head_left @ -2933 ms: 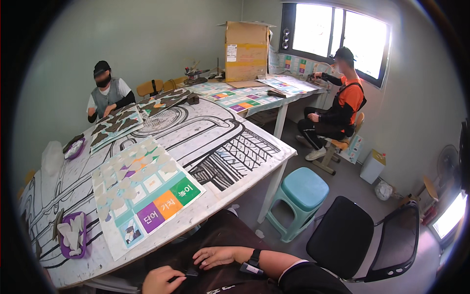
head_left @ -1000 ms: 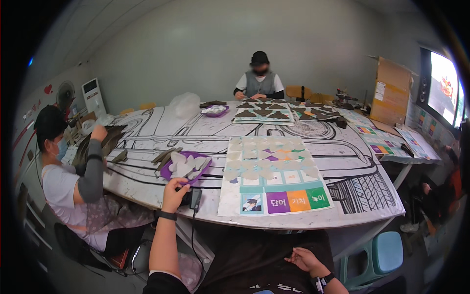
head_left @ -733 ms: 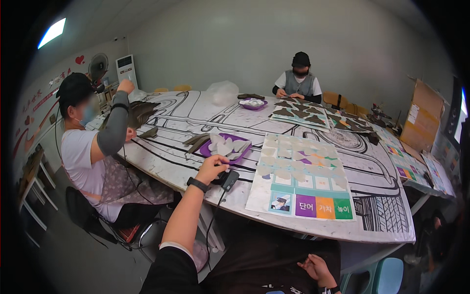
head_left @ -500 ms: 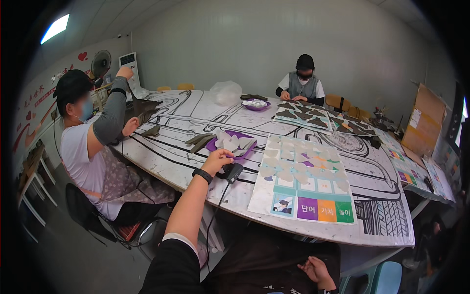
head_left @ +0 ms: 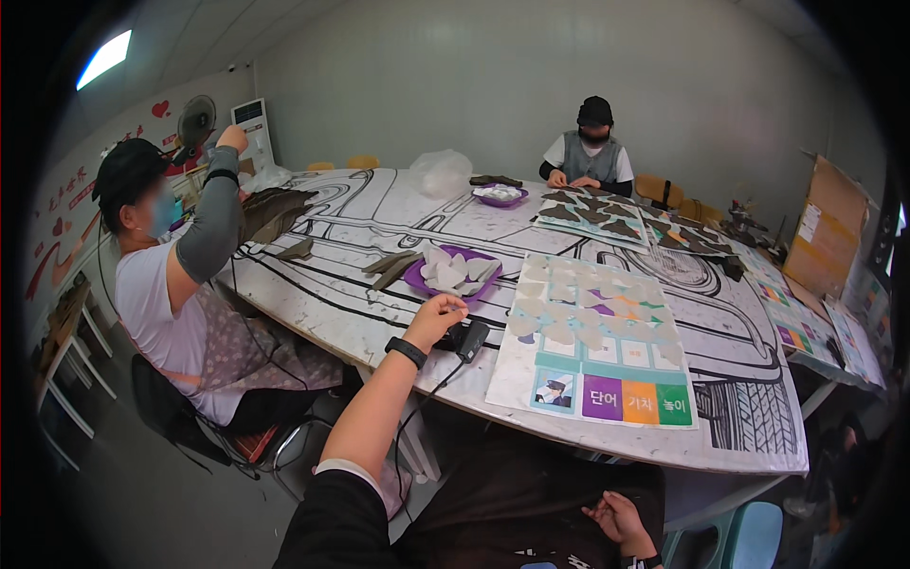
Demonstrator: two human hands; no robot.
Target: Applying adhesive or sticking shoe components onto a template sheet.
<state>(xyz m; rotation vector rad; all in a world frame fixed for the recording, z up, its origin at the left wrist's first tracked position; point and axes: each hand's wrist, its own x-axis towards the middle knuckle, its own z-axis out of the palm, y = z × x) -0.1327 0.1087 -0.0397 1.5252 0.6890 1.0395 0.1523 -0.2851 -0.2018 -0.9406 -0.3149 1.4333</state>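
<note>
My left hand is just in front of a purple tray, its thumb and fingers pinched together. Whatever sits in the pinch, if anything, is too small to make out. Inside the tray lies a heap of pale grey-white cut pieces. Beside that hand is a black box-shaped device with a cable running down off the table edge. To its right, a printed sheet carries rows of similar pale pieces. Low in my lap, my right hand rests with loosely bent fingers apart, holding nothing.
Dark strips lie left of the tray. A co-worker sits at the left by dark fabric pieces; another works across the table. A second purple tray, a clear plastic bag and a cardboard panel stand farther off.
My left hand has drawn slightly back from the tray, still pinched. The left co-worker's lower hand has dropped from sight behind the raised arm. My right hand stays in my lap.
</note>
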